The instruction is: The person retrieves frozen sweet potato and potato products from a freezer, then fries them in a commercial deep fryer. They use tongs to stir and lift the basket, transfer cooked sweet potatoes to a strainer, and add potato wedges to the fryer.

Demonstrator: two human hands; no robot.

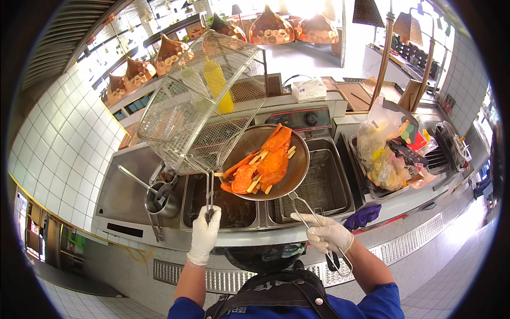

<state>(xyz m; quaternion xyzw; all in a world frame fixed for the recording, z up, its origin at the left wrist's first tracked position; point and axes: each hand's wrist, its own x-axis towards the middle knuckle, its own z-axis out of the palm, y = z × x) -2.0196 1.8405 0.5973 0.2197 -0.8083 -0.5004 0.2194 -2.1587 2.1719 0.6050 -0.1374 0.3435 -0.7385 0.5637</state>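
My left hand (pixel 205 231), in a white glove, grips the handle (pixel 209 191) of a wire fryer basket (pixel 207 131). The basket is tilted up over the left fryer well (pixel 223 205), and no food shows in it. My gloved right hand (pixel 327 234) is closed around the long wire handle of a round, shallow metal skimmer or pan (pixel 299 167). In that lie orange-coated pieces of food (pixel 275 159), perhaps meat, with several pale sticks (pixel 254 184) among them. The skimmer hangs above both wells, its rim close to or touching the basket's lower edge; I cannot tell which.
Another wire basket (pixel 320 183) sits in the right well. At left, a metal pot (pixel 159 201) holds a utensil. A yellow bottle (pixel 218 85) shows through the mesh. Plastic bags (pixel 386 151) lie in a tray at right, with a purple cloth (pixel 362 217) by the counter edge.
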